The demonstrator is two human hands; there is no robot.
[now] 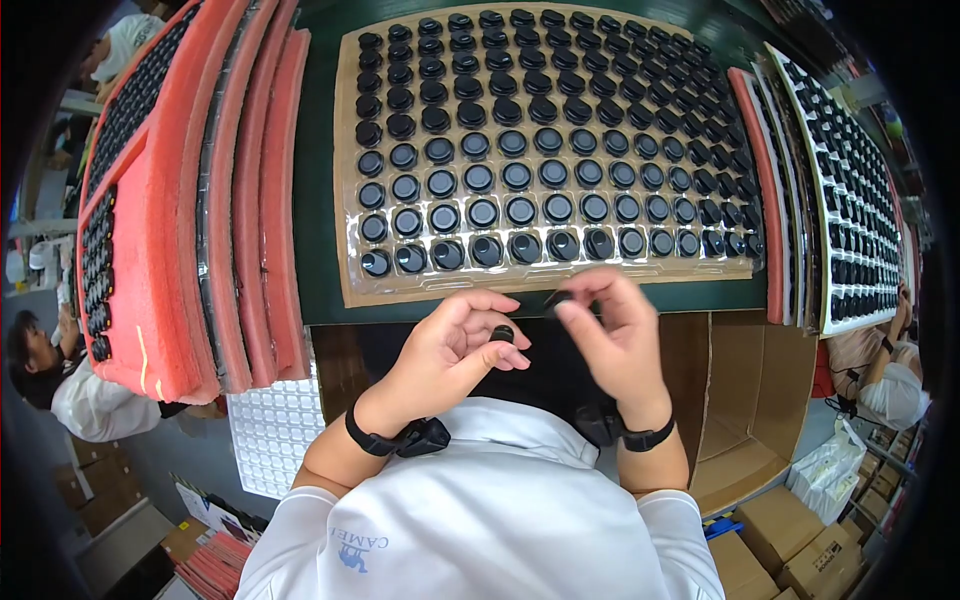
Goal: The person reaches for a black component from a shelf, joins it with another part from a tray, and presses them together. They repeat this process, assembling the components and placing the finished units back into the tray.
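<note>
My left hand (462, 345) is in front of the table edge, palm turned up, with its thumb and fingers curled round a small black round part (503, 334). Just to the right, my right hand (615, 335) pinches a dark piece (557, 299) between thumb and fingers; its kind is too small and blurred to tell. Beyond both hands lies a clear plastic tray (620, 268) on a brown cardboard sheet (400, 293). Rows of black round caps fill its pockets. Nearer rows show grey discs on top, while the farther ones look taller and all black.
Pink foam sheets with trays between them (285, 200) stack up on the left. Another stack with a white tray of black parts (850, 200) stands at right. Below are an open cardboard box (745, 400) and a white pocketed tray (275, 435). Other people work at both sides.
</note>
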